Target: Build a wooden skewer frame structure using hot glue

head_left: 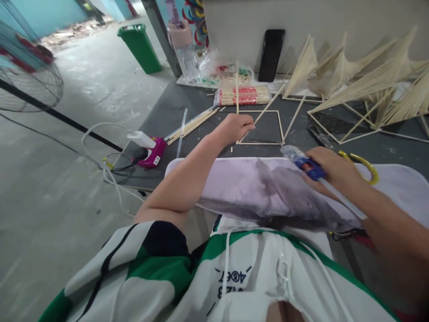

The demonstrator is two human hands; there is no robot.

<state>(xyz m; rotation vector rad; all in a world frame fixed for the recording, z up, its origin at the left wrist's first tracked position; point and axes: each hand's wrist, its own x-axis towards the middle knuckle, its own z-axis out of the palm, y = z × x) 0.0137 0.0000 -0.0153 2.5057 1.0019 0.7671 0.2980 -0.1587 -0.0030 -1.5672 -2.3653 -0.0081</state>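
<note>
A square frame of thin wooden sticks (279,123) lies on the dark tabletop, with sticks rising from its corners. My left hand (237,126) is closed at the frame's left side, its fingers pinched on a slanting stick (269,104). In my right hand (330,167) is a blue glue gun (310,167), a clear glue stick (342,197) trailing from its back. The gun's nozzle end is by the frame's front right corner. A lilac cloth (234,179) lies along the table's front edge beneath the glue gun.
Finished stick structures (355,89) stand at the right. Yellow-handled scissors (367,165) lie beside my right hand. Behind are packed sticks (246,95), a phone (271,56) and a bottle (184,49). A magenta power socket (151,153) with cables sits at the left edge.
</note>
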